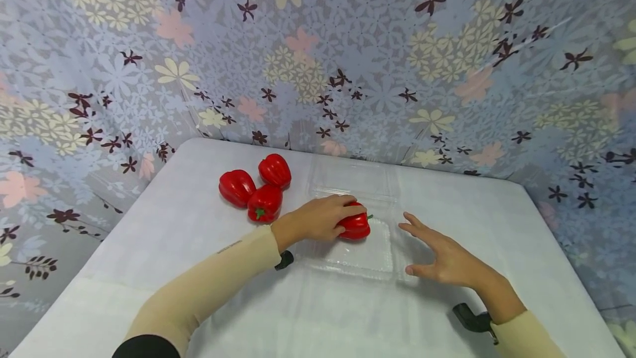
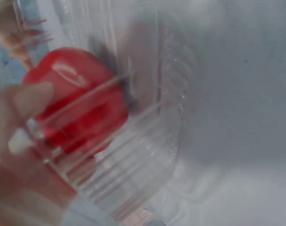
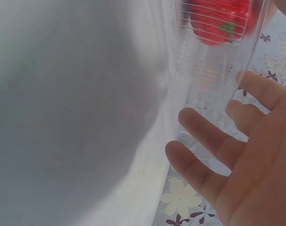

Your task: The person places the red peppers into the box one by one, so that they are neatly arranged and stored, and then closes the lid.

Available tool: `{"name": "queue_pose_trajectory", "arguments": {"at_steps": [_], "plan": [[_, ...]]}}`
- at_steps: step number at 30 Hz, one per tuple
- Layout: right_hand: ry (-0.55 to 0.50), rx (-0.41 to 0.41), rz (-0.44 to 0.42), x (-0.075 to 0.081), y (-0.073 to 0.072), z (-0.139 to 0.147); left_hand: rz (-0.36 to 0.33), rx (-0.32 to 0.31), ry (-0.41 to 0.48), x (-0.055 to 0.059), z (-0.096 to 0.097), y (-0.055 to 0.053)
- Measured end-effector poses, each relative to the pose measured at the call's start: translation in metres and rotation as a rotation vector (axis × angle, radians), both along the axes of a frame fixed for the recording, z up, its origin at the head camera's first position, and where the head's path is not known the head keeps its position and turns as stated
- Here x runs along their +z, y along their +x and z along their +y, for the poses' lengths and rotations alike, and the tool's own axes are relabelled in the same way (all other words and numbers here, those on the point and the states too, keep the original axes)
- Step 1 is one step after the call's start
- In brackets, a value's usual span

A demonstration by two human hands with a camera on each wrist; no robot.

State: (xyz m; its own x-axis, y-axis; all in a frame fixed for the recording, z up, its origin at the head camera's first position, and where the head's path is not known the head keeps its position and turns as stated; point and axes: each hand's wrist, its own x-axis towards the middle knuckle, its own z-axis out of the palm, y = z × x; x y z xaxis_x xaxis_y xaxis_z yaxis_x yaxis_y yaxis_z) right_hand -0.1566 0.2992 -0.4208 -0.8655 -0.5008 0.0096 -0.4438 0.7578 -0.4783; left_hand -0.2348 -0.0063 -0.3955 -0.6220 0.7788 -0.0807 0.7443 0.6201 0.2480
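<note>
My left hand (image 1: 325, 217) grips a red bell pepper (image 1: 356, 226) from above, inside the base of a clear plastic clamshell box (image 1: 382, 256). Seen through the ribbed clear wall in the left wrist view, the pepper (image 2: 86, 94) has the thumb and fingers round it. The pepper's green stem points right in the head view. To the right of the box, my right hand (image 1: 444, 256) hovers with fingers spread and nothing in it. In the right wrist view its fingertips (image 3: 192, 117) are close to the box's side wall.
Left of the box, a cluster of red bell peppers (image 1: 265, 203) lies on the white-covered table (image 1: 149, 247). The box's clear lid (image 1: 353, 178) lies folded back toward the flowered cloth (image 1: 318, 59) behind the table.
</note>
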Motion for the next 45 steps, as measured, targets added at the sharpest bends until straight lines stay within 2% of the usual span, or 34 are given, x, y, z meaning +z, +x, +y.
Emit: {"name": "queue_pose_trajectory", "arguments": {"at_steps": [8, 15, 23, 35, 45], "plan": [[0.001, -0.012, -0.021, 0.0, 0.001, 0.001, 0.049, -0.022, 0.01, -0.006, 0.01, -0.001], [-0.014, -0.005, -0.012, -0.002, 0.002, 0.001, 0.048, -0.012, 0.032, -0.01, 0.017, 0.001], [-0.015, -0.004, -0.008, -0.003, 0.002, 0.001, 0.059, -0.031, 0.049, -0.012, 0.026, 0.001], [-0.024, 0.002, 0.018, -0.002, 0.001, 0.001, 0.106, -0.055, 0.062, -0.014, 0.031, -0.001], [-0.023, 0.0, 0.001, -0.002, 0.0, -0.001, 0.118, -0.036, 0.101, -0.02, 0.03, 0.001]]}}
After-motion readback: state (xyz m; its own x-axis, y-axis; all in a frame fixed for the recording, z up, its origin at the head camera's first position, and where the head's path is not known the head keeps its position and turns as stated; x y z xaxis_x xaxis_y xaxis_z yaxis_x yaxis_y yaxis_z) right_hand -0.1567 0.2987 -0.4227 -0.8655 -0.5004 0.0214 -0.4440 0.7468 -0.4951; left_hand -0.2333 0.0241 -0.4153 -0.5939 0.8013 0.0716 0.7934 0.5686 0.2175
